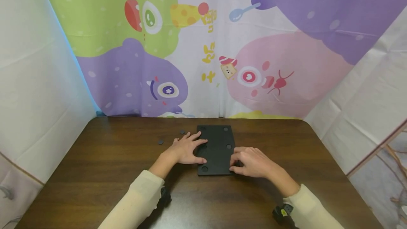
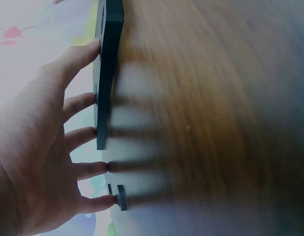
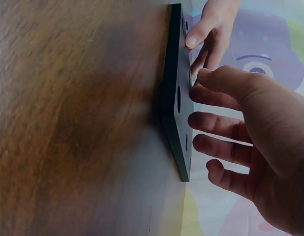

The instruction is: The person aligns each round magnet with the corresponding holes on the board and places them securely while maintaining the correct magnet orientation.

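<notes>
A flat black rectangular board (image 1: 217,153) with round recesses near its long edges lies on the table. My left hand (image 1: 187,150) is spread over the board's left edge; its thumb and some fingertips touch the top, while the little finger lies beyond the edge near a small black disc (image 2: 121,197). At the board's near right corner is my right hand (image 1: 252,162), its fingers loosely bent. In the right wrist view the right fingers (image 3: 218,125) hover close to the surface, with nothing visible between them and the thumb. The right hand hides the near right corner from the head camera.
Two small dark discs, a farther one (image 1: 182,132) and a nearer one (image 1: 160,142), lie on the brown wooden table (image 1: 127,165) left of the board. A cartoon-printed curtain (image 1: 197,45) hangs behind the table's far edge. White cloth walls stand at both sides.
</notes>
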Available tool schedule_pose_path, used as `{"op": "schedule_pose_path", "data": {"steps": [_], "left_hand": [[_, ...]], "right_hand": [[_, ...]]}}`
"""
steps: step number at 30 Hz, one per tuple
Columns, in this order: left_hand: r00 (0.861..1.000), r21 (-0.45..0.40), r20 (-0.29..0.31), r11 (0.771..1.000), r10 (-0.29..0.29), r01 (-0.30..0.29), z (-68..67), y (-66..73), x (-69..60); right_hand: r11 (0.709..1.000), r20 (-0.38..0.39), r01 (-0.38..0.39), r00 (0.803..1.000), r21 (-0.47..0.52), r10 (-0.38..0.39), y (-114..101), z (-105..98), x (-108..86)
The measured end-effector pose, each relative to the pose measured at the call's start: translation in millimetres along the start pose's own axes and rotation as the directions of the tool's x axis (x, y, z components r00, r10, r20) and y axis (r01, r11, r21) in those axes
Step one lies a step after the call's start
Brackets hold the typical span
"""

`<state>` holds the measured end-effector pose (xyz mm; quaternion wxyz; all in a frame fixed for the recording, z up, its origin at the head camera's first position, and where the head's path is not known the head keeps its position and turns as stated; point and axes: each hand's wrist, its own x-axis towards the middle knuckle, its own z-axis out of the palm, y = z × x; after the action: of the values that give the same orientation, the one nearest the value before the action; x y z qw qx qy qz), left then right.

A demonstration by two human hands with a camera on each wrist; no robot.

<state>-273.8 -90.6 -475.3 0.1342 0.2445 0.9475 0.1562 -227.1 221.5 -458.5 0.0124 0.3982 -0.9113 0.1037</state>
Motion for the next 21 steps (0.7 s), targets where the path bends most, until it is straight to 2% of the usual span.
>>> {"op": "schedule_pose_path", "data": {"steps": [13,21], "left_hand": [[0.999,-0.017,-0.024,0.999,0.027,-0.027,0.8,-1.6,-2.5],[0.998,-0.021,-0.035,0.999,0.047,-0.048,2.2,-4.3,-5.6]], "right_hand": [[0.999,0.004,-0.035,0.999,0.012,0.035,-1.2,-3.6,3.2],[0.998,-0.033,-0.06,0.998,-0.006,0.06,0.6,0.2,1.6]]}}
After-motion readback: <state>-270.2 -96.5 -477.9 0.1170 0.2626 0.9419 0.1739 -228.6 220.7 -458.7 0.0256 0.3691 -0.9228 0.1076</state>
